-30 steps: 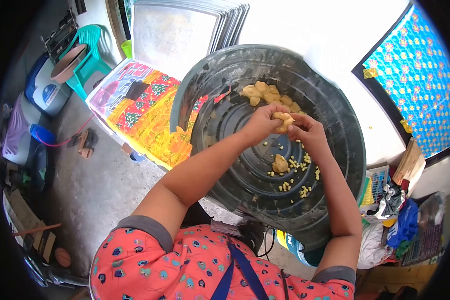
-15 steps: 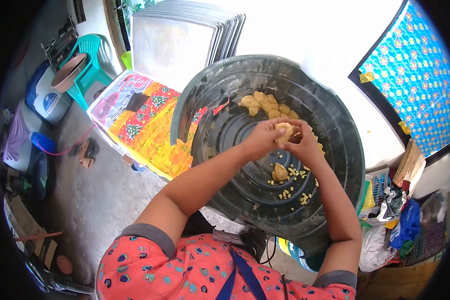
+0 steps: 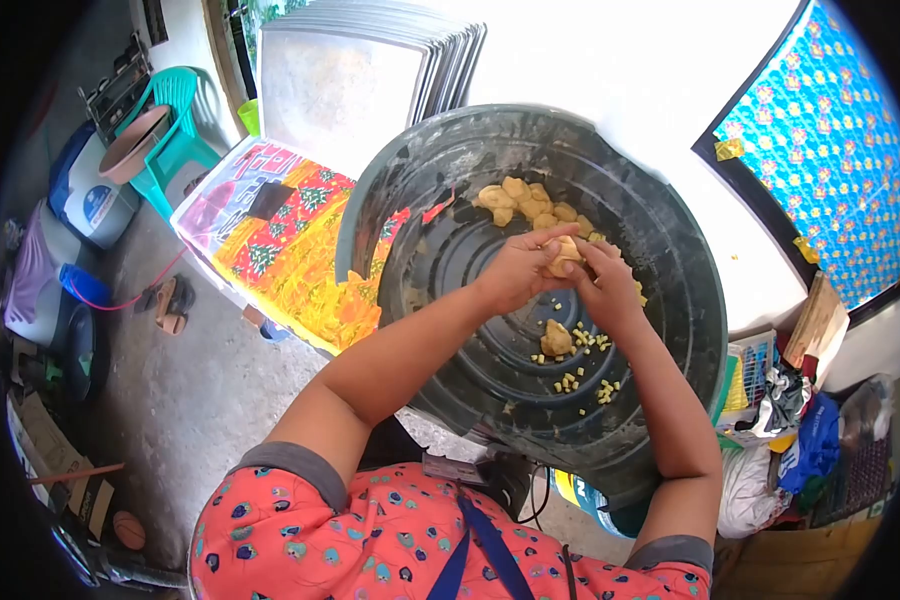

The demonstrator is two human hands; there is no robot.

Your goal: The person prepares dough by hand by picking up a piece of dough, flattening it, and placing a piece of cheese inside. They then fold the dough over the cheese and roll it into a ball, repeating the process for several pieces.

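Arms came up from the bottom of the view, out of a red patterned shirt w/ grey sleeve cuffs (image 3: 290,462), and met over a big round dark-grey ribbed plastic tub (image 3: 670,330) tilted toward the person. Nearest in the tub lay small yellow diced bits (image 3: 580,378), scattered loose on the ribbed bottom, w/ one larger yellow lump (image 3: 556,340) just above them, apart from both hands.

Left hand (image 3: 515,272) and right hand (image 3: 602,288) were pressed together mid-tub, both sets of fingers clenched on one pale-yellow dough-like piece (image 3: 564,254); piece sat between the fingertips, held up off the tub floor. Step in hand, by my read: pinching or breaking that piece into small bits over the tub. Next move prob. calls for a steady hold w/ one hand while the other nips off a bit, keeping the work over the tub so bits drop inside, not over the rim.

Beyond the hands, a pile of whole yellow chunks (image 3: 525,203) rested on the far inner wall. Left of the tub stood a bench under a red-and-yellow printed cloth (image 3: 280,250); behind it a stack of flat metal trays (image 3: 370,80) and a teal plastic chair (image 3: 175,120).
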